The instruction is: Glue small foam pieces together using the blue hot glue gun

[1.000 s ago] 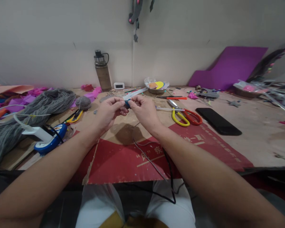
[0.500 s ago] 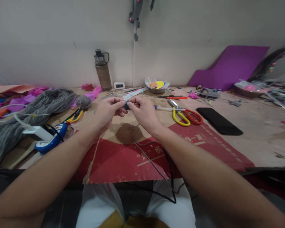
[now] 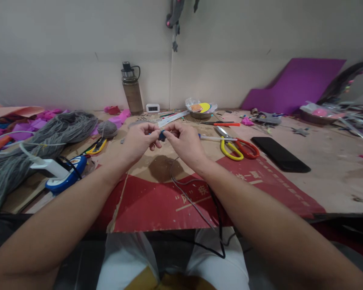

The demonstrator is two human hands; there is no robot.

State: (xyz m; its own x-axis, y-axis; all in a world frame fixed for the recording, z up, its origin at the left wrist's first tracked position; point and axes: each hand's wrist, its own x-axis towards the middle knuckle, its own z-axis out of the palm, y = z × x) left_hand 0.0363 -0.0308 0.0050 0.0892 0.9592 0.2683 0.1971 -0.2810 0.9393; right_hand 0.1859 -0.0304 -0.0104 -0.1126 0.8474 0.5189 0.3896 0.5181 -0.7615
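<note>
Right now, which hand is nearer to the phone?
Right. The right hand is to the left of the phone, with the scissors between them. The left hand is farther away, on the right hand's other side; both hold a small blue piece.

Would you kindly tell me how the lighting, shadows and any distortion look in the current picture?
Head view: dim light, with a soft-edged shadow on the cardboard beneath the left hand and right hand; head view: the bottle tilts, probably from wide-angle distortion; head view: the small blue piece between the hands is too dim to make out clearly.
</note>
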